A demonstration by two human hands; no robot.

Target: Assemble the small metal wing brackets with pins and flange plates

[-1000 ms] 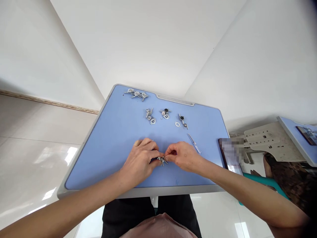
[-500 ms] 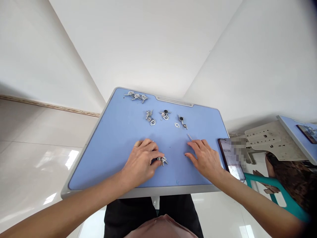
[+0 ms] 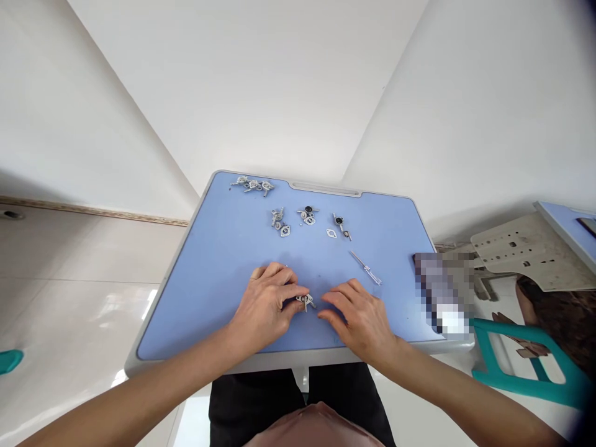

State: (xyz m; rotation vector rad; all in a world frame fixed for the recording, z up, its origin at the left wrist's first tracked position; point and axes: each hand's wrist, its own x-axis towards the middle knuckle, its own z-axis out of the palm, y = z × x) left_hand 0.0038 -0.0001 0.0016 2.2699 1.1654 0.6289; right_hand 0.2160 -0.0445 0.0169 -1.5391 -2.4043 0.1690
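Between the thumb and fingers of my left hand [image 3: 270, 304] is a small metal valve [image 3: 306, 300] with a flat flange and short pipe stubs, held just above or on the blue desk [image 3: 209, 267]. My right hand [image 3: 356, 316] is just to the right of the valve, thumb and fingers apart and curved, with nothing between them. A thin screwdriver [image 3: 366, 268] with a clear handle lies on the desk beyond my right hand. The face of the valve towards my left palm is hidden.
Similar metal valves [image 3: 254, 185] lie at the far left corner. Loose valve parts [image 3: 278, 218] and others with black discs [image 3: 308, 210] sit mid-desk, beside a flat flange plate [image 3: 331, 233]. A phone [image 3: 431, 285] lies at the right edge, near a teal stool [image 3: 521, 391].
My right hand has moved left, away from the screwdriver and close to the valve. The screwdriver now shows in full. My left hand keeps its hold, and the camera view has shifted slightly.
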